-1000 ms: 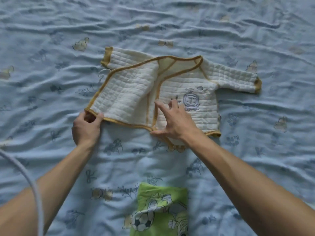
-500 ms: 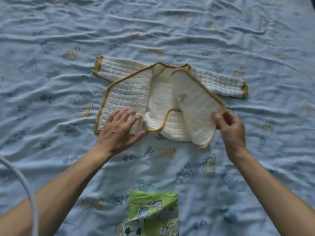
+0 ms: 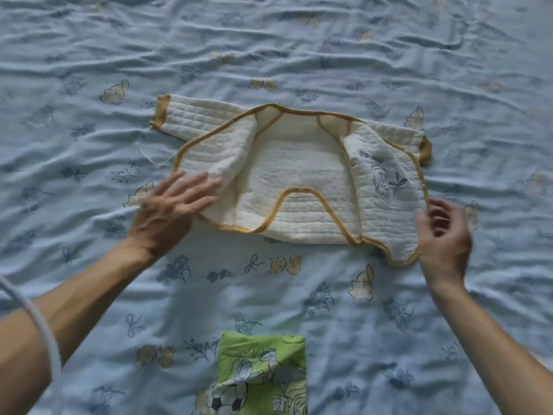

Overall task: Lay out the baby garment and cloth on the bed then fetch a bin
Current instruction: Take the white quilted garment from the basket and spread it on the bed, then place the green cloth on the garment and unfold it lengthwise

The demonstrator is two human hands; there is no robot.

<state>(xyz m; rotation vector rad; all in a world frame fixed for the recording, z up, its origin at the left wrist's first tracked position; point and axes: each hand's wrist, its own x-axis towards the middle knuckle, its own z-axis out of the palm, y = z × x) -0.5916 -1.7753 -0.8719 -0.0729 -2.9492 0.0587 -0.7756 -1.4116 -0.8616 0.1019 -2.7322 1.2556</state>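
- The baby garment (image 3: 287, 181) lies on the bed (image 3: 89, 70), now spread open — half a second ago its right front panel was still folded across the middle.
- The left hand (image 3: 170, 211) rests flat, fingers spread, on the left panel; it has barely shifted.
- The right hand (image 3: 443, 235) has let go of the right panel and hangs just beside its edge, fingers loosely curled, blurred, holding nothing.
- The green cloth (image 3: 263, 378) waits folded nearer the person — likely the next piece to lay out, and no bin is in view.

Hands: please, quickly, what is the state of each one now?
Left hand: open, fingers straight, resting on the baby garment.
Right hand: blurred, beside the garment's right flap; cannot tell.
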